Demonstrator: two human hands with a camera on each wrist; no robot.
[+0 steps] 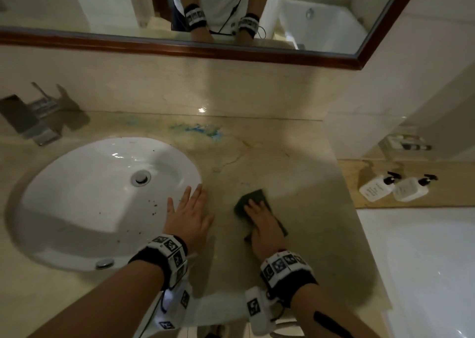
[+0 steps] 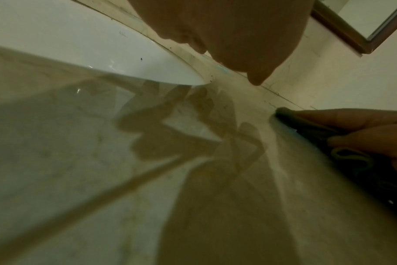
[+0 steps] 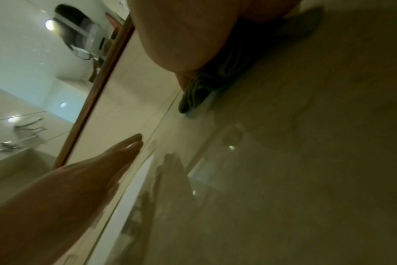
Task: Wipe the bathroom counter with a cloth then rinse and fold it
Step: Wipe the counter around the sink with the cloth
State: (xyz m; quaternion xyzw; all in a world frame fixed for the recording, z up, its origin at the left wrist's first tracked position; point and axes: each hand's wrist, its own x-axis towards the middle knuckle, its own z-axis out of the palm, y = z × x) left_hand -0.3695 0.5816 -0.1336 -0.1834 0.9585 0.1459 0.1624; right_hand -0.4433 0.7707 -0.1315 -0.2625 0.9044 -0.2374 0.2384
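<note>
"So, how far was the job when you looked?"

"Only part way, I think. My right hand (image 1: 266, 228) lay flat on the green cloth (image 1: 253, 199), fingers straight, pushing it down on the counter (image 1: 295, 173), a little to the right of the sink (image 1: 51, 209). My left hand (image 1: 189, 215) was spread wide and held nothing; it sat at the sink's edge."

"Was the counter clean?"

"No. A blue smear (image 1: 199, 129) sat at the back by the wall, well apart from the cloth. Dark specks (image 1: 154, 205) were in the sink too."

"And the rinsing, the folding?"

"Not yet, by my guess. The cloth looked bunched in layers, but the wrist views were dark, so I wasn't sure."
</note>
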